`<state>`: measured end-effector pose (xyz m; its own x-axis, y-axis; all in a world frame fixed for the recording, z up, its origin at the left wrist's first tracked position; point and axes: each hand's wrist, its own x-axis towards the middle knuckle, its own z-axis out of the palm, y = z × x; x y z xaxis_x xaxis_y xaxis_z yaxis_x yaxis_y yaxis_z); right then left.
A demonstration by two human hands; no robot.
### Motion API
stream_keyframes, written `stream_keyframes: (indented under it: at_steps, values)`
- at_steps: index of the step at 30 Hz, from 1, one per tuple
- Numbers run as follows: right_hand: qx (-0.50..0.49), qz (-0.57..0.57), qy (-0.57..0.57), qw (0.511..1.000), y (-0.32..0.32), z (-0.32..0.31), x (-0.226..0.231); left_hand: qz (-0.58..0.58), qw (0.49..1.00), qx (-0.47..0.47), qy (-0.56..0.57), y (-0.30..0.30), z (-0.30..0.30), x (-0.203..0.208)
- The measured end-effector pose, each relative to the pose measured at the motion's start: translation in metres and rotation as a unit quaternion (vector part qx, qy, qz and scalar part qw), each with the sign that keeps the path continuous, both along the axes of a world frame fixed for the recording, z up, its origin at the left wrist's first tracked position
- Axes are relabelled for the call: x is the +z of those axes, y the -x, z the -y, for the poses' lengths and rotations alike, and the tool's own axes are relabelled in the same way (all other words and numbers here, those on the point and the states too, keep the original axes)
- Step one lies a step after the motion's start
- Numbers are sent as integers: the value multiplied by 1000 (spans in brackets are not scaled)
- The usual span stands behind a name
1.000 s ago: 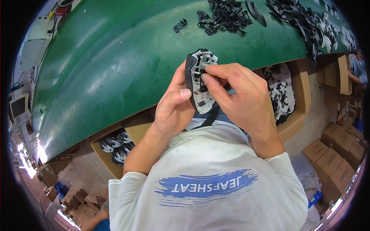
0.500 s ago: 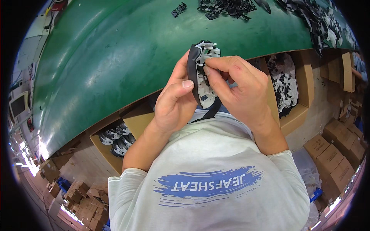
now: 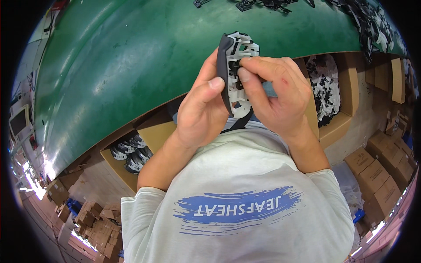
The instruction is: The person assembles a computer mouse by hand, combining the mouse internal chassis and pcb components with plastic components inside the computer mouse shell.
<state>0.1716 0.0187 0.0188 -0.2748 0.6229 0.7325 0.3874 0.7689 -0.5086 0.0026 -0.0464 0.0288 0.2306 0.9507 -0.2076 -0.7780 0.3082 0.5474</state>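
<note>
My left hand (image 3: 199, 107) is closed round a curved plastic housing (image 3: 225, 65), with a dark grey outer shell and a white ribbed frame inside. It stands on end above the table's near edge, its white side turned to the right. At that inner side, my right hand (image 3: 283, 94) has thumb and forefinger pinched on a small black plastic part (image 3: 237, 69). The part sits against the middle of the white frame; the fingertips hide some of it, so I cannot tell whether it is fixed there.
A green table (image 3: 131, 65) spans the far side, with black plastic parts (image 3: 267, 4) and a heap of black and white pieces (image 3: 372, 26) on it. Below its edge, a left carton (image 3: 131, 153) holds similar housings; a right carton (image 3: 344, 96) holds small black parts.
Both hands and the housing have shifted slightly up and to the right in view. The right fingertips remain at the inner side, and more of the black part shows beside them.
</note>
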Motion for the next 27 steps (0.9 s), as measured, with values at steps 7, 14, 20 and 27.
stream_keyframes:
  at_steps: [7,14,20,27]
  values:
    - [45,-5,154,987,-18,5,15,118,993,2,20,2,2,-9]
    - [30,171,130,976,-25,6,26,13,999,-3,50,-6,-2,-3]
    - [33,165,142,975,-23,11,19,-65,997,-37,35,-9,4,-4]
    - [21,169,115,979,-25,9,18,-139,990,-11,33,-15,3,3]
